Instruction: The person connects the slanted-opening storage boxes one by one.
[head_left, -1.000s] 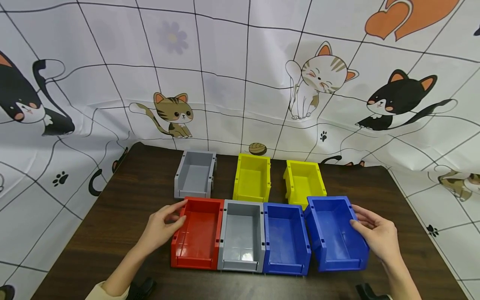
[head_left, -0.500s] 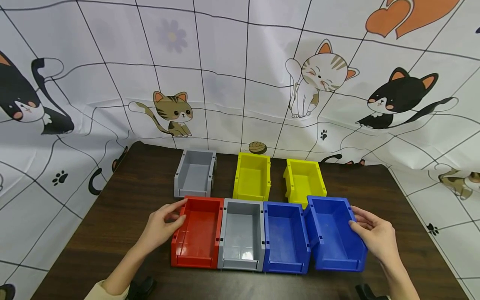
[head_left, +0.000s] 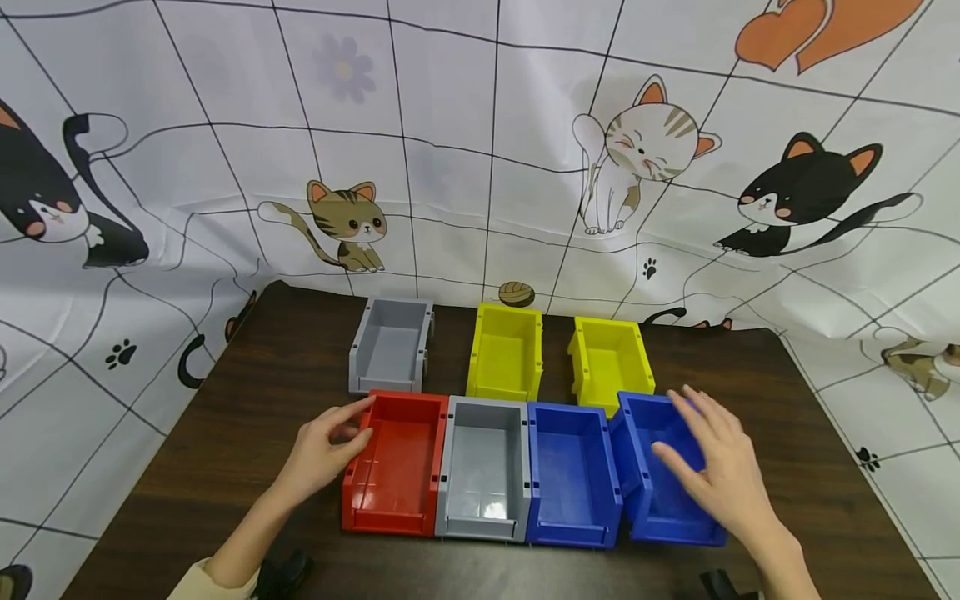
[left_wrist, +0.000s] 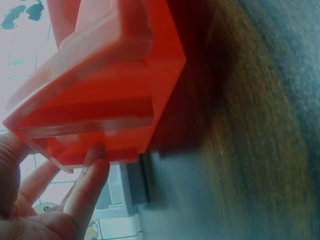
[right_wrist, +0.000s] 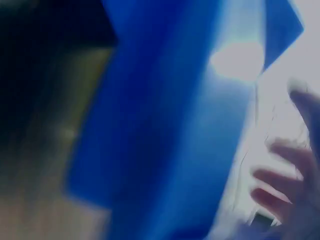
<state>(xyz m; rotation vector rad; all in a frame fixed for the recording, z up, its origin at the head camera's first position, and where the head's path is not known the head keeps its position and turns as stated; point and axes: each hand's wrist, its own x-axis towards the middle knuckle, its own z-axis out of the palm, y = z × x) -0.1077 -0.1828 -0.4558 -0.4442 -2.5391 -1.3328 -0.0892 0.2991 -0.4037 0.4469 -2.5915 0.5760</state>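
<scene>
Bins are being lined up into a joined front row on the dark table (head_left: 225,433): red bin (head_left: 393,467), grey bin (head_left: 483,471) and blue bin (head_left: 570,475) sit flush side by side, and the step in hand looks like adding the second blue bin (head_left: 645,467) at the right end. That bin touches the row's blue bin at the near corner but sits skewed, far end angled away to the right, so it isn't seated. Right hand (head_left: 712,467) hovers over its open top and right wall with fingers spread and straight, not gripping anything; whether the palm actually touches the rim I can't tell, and the right wrist view is too blurred to help. Left hand (head_left: 322,446) braces the red bin's outer left wall near the far corner, fingertips (left_wrist: 92,172) straight against the plastic, no curl round it. Next move, my read: square the skewed bin parallel to its neighbour and push it leftward until the side walls meet, with the left hand holding the row against the shove. Back row, untouched: another grey bin (head_left: 392,346) and two yellow bins (head_left: 506,354), (head_left: 609,360), all apart from each other.
</scene>
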